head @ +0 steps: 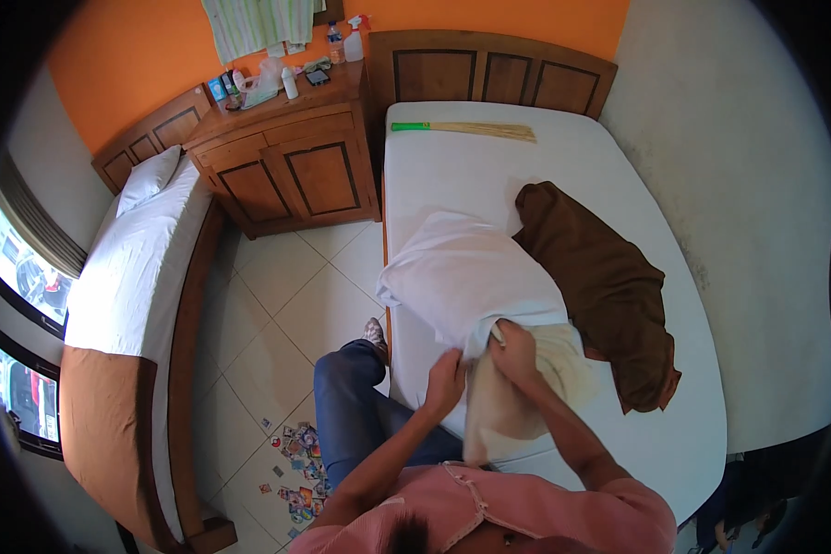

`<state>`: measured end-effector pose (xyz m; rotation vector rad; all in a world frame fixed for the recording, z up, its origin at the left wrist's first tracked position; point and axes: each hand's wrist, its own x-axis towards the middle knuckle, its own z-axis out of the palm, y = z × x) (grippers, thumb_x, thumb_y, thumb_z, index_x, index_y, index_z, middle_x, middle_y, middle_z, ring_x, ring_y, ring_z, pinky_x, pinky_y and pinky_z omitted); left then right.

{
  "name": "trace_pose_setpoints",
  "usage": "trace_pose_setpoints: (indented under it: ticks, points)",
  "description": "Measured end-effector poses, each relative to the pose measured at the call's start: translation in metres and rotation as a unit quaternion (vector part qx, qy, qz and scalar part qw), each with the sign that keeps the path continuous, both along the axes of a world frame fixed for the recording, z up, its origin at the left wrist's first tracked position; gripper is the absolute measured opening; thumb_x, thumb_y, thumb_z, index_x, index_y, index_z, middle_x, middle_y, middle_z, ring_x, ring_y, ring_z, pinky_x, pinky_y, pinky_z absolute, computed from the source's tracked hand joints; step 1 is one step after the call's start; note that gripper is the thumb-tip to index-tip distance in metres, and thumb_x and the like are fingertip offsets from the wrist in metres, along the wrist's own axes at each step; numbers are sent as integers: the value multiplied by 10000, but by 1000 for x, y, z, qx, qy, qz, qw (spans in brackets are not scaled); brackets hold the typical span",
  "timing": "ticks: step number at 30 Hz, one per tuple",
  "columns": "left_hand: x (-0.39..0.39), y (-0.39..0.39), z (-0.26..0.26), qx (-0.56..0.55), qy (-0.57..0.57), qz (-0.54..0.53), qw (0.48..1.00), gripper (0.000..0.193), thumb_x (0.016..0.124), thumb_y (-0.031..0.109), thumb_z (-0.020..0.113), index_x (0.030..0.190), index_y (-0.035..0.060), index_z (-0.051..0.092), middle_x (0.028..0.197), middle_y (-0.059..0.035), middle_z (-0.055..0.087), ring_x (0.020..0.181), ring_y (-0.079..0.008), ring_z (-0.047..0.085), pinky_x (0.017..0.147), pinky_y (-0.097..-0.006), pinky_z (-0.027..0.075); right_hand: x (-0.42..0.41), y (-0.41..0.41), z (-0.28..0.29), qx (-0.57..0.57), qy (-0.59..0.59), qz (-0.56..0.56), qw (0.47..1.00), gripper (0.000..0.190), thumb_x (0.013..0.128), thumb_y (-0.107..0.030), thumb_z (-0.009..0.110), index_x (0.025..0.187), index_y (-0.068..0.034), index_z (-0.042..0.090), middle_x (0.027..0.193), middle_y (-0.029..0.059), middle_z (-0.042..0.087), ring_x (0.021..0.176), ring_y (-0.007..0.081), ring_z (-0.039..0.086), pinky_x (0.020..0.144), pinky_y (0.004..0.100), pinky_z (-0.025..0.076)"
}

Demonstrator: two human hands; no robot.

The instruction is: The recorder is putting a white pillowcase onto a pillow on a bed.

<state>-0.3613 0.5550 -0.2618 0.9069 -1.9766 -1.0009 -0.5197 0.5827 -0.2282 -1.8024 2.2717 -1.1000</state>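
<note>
A white pillowcase covers the far part of a pillow on the bed. The pillow's near end sticks out of the case, with yellowish stains on its cover. My left hand pinches the case's edge at the left side of the opening. Closed on the rim of the same opening, my right hand lies over the pillow. A bit of pale cloth shows between its thumb and fingers. The case's far end looks loose and creased.
Beneath is a bed with a white sheet, bearing a brown cloth and a stick broom with green handle. A wooden cabinet and a second bed stand left. Cards litter the tiled floor.
</note>
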Motion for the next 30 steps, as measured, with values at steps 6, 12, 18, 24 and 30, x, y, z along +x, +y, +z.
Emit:
trace_pose_setpoints:
  ticks: [6,12,18,24,30]
  points:
    - [29,23,-21,109,2,-90,990,97,803,40,564,859,-1,496,773,-213,521,739,-394,522,661,-411,414,6,21,-39,-10,-69,-58,996,178,675,-187,626,682,-18,572,707,182,575,698,365,568,593,437,447]
    - [67,15,-64,11,-194,-86,977,161,798,101,549,922,1,527,888,-195,577,827,-399,546,723,-466,439,21,64,-27,10,0,192,981,168,731,-164,652,808,-16,625,758,145,614,693,297,594,591,356,460]
    - [111,15,-81,278,-110,-99,949,284,865,172,570,1102,18,545,976,-122,612,870,-257,609,786,-342,463,-73,70,-14,28,-216,-89,972,254,790,-236,660,920,-19,626,780,100,615,710,167,561,657,268,447]
    - [74,13,-87,504,105,70,854,544,890,492,483,1134,7,508,996,-110,591,839,-191,584,806,-269,434,-97,68,-57,51,-369,-132,919,584,798,-380,643,1188,27,490,979,202,597,841,303,584,802,373,452]
    - [57,-12,-68,431,-109,32,895,520,879,513,496,941,3,575,800,3,578,778,-103,528,721,-224,419,-78,74,-61,64,-234,-98,965,479,866,-347,568,1083,78,533,898,178,633,828,267,610,773,319,456]
